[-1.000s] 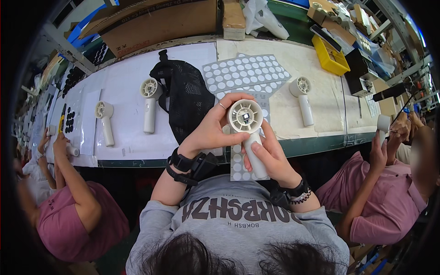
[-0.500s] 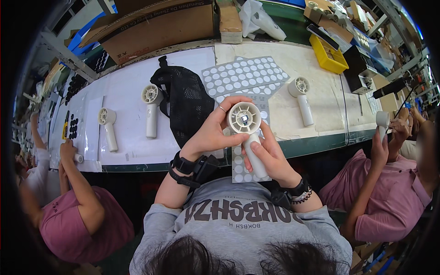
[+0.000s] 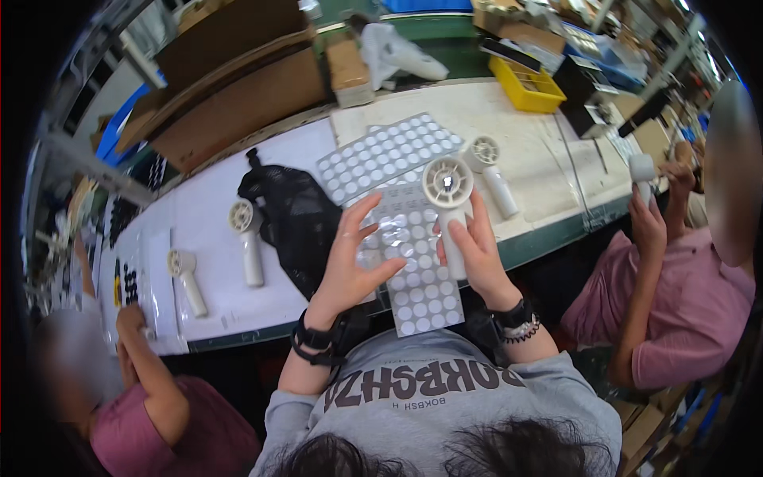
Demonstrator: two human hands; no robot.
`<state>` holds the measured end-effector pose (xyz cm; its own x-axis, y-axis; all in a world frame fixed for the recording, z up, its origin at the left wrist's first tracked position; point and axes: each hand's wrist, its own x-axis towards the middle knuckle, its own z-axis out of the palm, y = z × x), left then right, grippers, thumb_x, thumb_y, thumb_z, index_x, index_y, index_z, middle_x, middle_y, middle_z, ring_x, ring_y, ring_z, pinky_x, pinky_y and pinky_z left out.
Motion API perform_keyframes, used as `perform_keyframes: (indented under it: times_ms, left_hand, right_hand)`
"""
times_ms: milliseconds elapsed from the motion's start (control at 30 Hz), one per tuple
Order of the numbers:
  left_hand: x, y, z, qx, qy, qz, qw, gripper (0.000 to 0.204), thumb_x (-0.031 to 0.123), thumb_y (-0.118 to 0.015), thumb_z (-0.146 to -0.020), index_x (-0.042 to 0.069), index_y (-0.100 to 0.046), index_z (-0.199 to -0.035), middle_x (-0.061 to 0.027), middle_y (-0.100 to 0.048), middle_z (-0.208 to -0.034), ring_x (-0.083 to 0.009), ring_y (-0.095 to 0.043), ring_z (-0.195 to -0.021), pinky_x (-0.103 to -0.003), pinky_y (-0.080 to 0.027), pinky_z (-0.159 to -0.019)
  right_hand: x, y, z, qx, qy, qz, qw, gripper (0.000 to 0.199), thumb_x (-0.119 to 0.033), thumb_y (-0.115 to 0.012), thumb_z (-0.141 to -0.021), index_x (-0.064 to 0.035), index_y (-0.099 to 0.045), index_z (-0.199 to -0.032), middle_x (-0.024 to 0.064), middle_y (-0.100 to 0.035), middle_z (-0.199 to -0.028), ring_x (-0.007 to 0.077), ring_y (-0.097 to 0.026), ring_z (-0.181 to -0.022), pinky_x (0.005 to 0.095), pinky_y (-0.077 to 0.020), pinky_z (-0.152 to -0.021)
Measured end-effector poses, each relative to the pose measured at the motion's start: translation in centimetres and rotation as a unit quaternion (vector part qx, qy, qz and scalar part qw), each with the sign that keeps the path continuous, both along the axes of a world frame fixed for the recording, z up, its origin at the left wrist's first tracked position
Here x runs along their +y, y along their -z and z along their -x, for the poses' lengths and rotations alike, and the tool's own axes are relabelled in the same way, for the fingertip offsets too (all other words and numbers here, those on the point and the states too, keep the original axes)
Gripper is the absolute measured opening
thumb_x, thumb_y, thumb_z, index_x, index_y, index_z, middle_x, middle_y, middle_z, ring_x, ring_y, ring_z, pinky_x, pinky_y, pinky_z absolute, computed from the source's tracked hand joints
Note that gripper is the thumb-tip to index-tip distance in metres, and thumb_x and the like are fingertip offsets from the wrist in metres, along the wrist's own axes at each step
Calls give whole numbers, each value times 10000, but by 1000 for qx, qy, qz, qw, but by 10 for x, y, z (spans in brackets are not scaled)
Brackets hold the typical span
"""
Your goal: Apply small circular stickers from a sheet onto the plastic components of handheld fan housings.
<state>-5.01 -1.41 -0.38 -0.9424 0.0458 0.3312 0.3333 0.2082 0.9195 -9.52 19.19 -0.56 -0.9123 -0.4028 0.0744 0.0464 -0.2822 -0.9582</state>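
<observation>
The long white bench [image 3: 238, 286] carries a black bag [image 3: 298, 222], two sticker sheets and three spare fans. The nearer sheet [image 3: 413, 270] of round clear and white stickers lies at the bench's front edge, overhanging toward the person; it looks thin, floppy and light, best lifted by an edge, with each sticker peeled at its rim. Above it the right hand [image 3: 477, 254] is wrapped around the handle of a small white handheld fan [image 3: 447, 184], head up. The fan looks like light, stiff, smooth plastic, and its grille looks delicate, so the handle is the safe grip. The left hand [image 3: 350, 266] hovers over the sheet, fingers spread, holding nothing.
</observation>
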Motion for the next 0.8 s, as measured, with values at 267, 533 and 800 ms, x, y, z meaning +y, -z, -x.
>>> perform_keyframes:
  times_ms: [267, 533, 800]
  left_hand:
    - [0, -1, -28, 28, 4, 131, 991, 685, 42, -740, -681, 47, -471, -1311, -117, -460, -1312, -233, -479, -1190, -364, -429, -972]
    - [8, 12, -34, 39, 17, 179, 983, 601, 42, -722, -717, 52, -498, -1275, -122, -525, -1246, -258, -507, -1151, -356, -442, -937]
    - [16, 25, -36, 7, 35, 175, 984, 530, 56, -711, -741, 51, -523, -1238, -122, -527, -1240, -261, -514, -1134, -348, -445, -919]
  right_hand:
    - [46, 9, 21, 43, 148, -12, 988, 644, -133, -441, -966, -122, -75, -1496, 112, -542, -982, 117, -535, -641, 242, -465, -550]
    - [68, 5, 23, 37, 173, 2, 984, 706, -122, -455, -951, -123, -22, -1508, 113, -529, -993, 102, -526, -660, 239, -466, -567]
    - [99, 13, 37, -8, 223, -17, 975, 652, -117, -432, -947, -129, -101, -1509, 128, -560, -1031, 132, -548, -673, 246, -481, -593]
